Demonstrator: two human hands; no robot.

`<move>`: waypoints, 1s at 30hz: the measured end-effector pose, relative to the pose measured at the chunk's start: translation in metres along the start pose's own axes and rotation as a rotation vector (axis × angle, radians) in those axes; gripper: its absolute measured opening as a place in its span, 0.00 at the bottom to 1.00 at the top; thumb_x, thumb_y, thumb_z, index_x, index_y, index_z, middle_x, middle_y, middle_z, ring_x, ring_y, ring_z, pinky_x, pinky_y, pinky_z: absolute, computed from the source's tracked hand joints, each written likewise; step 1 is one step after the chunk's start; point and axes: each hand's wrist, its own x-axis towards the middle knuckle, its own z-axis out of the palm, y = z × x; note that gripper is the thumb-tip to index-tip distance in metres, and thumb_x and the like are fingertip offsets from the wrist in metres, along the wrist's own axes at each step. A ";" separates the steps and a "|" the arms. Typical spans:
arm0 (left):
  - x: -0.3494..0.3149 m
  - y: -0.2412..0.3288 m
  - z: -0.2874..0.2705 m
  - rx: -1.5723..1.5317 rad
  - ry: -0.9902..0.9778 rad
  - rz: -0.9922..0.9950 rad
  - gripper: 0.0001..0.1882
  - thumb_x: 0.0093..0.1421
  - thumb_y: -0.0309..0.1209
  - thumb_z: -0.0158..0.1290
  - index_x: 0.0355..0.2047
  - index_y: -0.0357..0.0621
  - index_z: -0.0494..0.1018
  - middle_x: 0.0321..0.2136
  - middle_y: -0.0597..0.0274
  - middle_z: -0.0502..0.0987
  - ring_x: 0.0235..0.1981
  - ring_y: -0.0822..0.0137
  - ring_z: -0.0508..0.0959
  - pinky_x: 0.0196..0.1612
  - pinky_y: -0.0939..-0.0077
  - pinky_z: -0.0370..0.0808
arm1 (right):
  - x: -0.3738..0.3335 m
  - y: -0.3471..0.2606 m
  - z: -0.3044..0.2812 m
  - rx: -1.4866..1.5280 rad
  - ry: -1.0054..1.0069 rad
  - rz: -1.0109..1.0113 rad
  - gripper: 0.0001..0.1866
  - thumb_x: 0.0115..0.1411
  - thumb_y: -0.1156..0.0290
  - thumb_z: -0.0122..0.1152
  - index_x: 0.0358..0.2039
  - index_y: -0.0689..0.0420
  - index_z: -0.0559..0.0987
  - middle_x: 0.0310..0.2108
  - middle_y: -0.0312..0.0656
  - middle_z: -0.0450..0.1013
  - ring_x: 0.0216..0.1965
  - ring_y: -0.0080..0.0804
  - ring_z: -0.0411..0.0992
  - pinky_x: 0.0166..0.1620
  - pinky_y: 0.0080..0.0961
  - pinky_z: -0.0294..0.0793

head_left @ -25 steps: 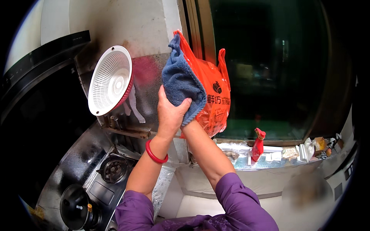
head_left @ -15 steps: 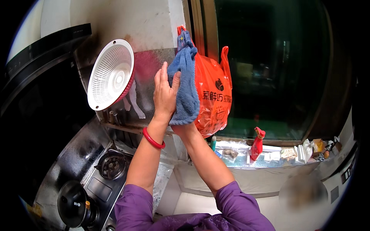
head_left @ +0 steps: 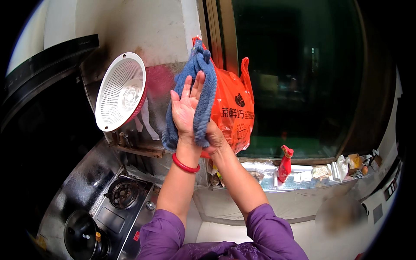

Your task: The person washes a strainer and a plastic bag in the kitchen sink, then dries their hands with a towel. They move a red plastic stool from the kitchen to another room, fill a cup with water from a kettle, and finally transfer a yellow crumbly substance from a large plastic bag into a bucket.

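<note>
A blue plush hand towel point(head_left: 203, 93) hangs from the wall at the edge of the window frame. My left hand point(head_left: 185, 113) is against it, palm showing and fingers stretched out, gripping nothing. One fold of the towel drapes over that palm's right side; another part hangs behind the hand to its left. My right hand point(head_left: 215, 136) is low at the towel's right edge, close by my left wrist. Its fingers are hidden behind the cloth and the wrist. A red bracelet point(head_left: 185, 164) circles my left wrist. Just right of the towel hangs an orange-red plastic bag point(head_left: 234, 108).
A white colander point(head_left: 123, 93) with a red outer bowl hangs on the wall at left. Below it stands a gas stove point(head_left: 123, 193) with a black lidded pot point(head_left: 81, 234). A red spray bottle point(head_left: 284, 164) and small packages line the windowsill point(head_left: 260, 167).
My left hand has turned from its back showing to its palm showing. The towel has shifted and spread left around it. My right hand has come more into sight at the towel's lower right.
</note>
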 end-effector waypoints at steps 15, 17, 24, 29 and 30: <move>-0.029 -0.012 0.006 0.859 0.234 0.056 0.21 0.63 0.40 0.34 0.46 0.36 0.62 0.42 0.59 0.68 0.43 0.71 0.67 0.50 0.79 0.61 | 0.035 -0.004 -0.022 -0.075 0.412 -0.002 0.13 0.49 0.65 0.60 0.27 0.63 0.75 0.25 0.39 0.71 0.23 0.24 0.69 0.26 0.21 0.70; -0.037 -0.009 0.004 0.956 0.210 0.026 0.20 0.62 0.39 0.35 0.47 0.35 0.61 0.45 0.59 0.66 0.46 0.72 0.65 0.51 0.80 0.58 | 0.035 -0.003 -0.022 -0.060 0.388 0.000 0.13 0.49 0.65 0.60 0.28 0.63 0.74 0.24 0.39 0.71 0.22 0.25 0.69 0.25 0.21 0.69; -0.056 0.011 0.026 1.226 0.273 -0.134 0.17 0.56 0.27 0.48 0.44 0.30 0.64 0.37 0.55 0.73 0.32 0.71 0.74 0.33 0.83 0.72 | 0.039 -0.033 -0.047 0.069 0.185 -0.024 0.16 0.57 0.59 0.47 0.37 0.58 0.72 0.34 0.41 0.72 0.35 0.31 0.72 0.38 0.28 0.73; 0.052 0.051 -0.013 2.496 0.138 1.239 0.06 0.50 0.26 0.49 0.30 0.44 0.68 0.22 0.59 0.70 0.23 0.64 0.73 0.24 0.72 0.70 | 0.006 0.007 -0.030 0.018 0.014 0.178 0.28 0.55 0.59 0.51 0.53 0.58 0.58 0.47 0.44 0.63 0.48 0.34 0.63 0.54 0.32 0.59; 0.060 0.041 -0.027 2.576 0.144 1.168 0.03 0.50 0.27 0.47 0.27 0.45 0.67 0.21 0.60 0.69 0.22 0.64 0.73 0.23 0.73 0.70 | 0.001 0.021 -0.022 -0.238 0.052 0.034 0.33 0.50 0.61 0.57 0.53 0.59 0.57 0.46 0.42 0.62 0.47 0.32 0.62 0.53 0.29 0.58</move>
